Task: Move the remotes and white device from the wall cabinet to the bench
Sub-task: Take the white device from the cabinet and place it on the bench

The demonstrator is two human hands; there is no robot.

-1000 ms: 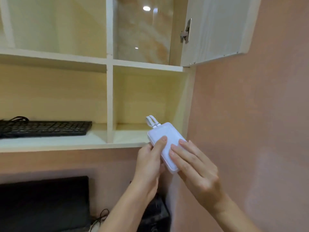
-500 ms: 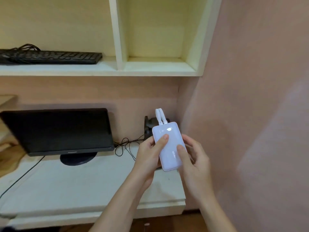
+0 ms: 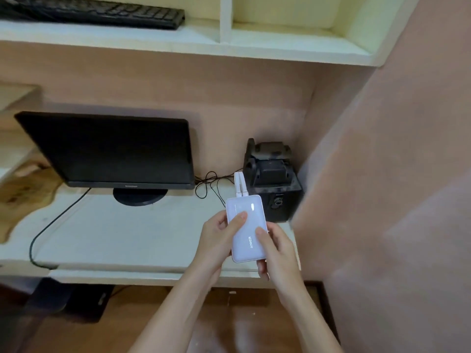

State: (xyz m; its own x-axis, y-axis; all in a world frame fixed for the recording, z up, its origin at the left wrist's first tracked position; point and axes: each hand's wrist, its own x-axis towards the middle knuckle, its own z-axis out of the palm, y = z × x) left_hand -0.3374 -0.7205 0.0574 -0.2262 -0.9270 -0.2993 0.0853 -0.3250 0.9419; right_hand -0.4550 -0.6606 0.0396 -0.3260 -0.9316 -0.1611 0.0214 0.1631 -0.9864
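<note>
Hovering above the desk (image 3: 127, 233) front right edge, white device (image 3: 246, 229) with its loop strap pointing away. Left hand (image 3: 216, 240) grip clamped on its left side, thumb on top; right hand (image 3: 276, 253) grip clamped on its lower right. Monitor (image 3: 112, 151) left, black box (image 3: 272, 179) just behind, keyboard (image 3: 96, 11) on shelf above.

Table (image 3: 132, 240): open surface is offered centre-front; passage is blocked by monitor (image 3: 109, 151) rear-left, black box (image 3: 274, 189) rear-right, cable (image 3: 51, 225) left.

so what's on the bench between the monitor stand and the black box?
Head view: only thin black cables looping on the bench between the stand and the black box; otherwise bare.
</note>
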